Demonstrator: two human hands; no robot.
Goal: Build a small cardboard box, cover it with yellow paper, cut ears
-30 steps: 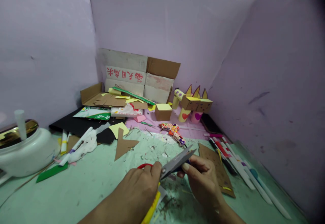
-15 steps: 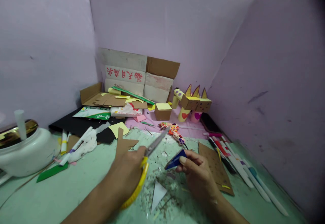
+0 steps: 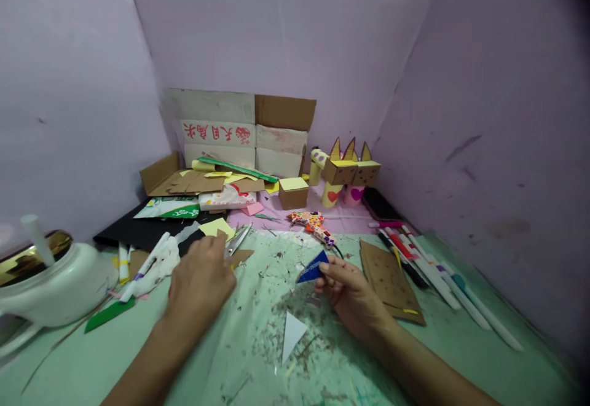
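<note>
My left hand (image 3: 200,280) is low over the left part of the table, its fingers curled down around scissors (image 3: 238,241). Only the metal blades stick out past the fingers, pointing up and right; the yellow handles are hidden by the hand. Under and beside the blades lies a brown cardboard scrap (image 3: 241,257). Between thumb and fingers, my right hand (image 3: 348,289) pinches a small blue triangle of card (image 3: 313,268) with pale print on it. Below it a white paper triangle (image 3: 292,335) rests on the table among tiny scraps.
Right of my right hand lie a cardboard sheet (image 3: 389,280) and several markers (image 3: 442,277). Behind stand a small box (image 3: 294,194), a horned cardboard figure (image 3: 350,175) and a patterned glue gun (image 3: 316,226). A white teapot-like pot (image 3: 59,283) stands left.
My left hand has moved left and away from the blue card, carrying the scissors down toward the cardboard scrap. My right hand still pinches the blue triangle, which has turned slightly.
</note>
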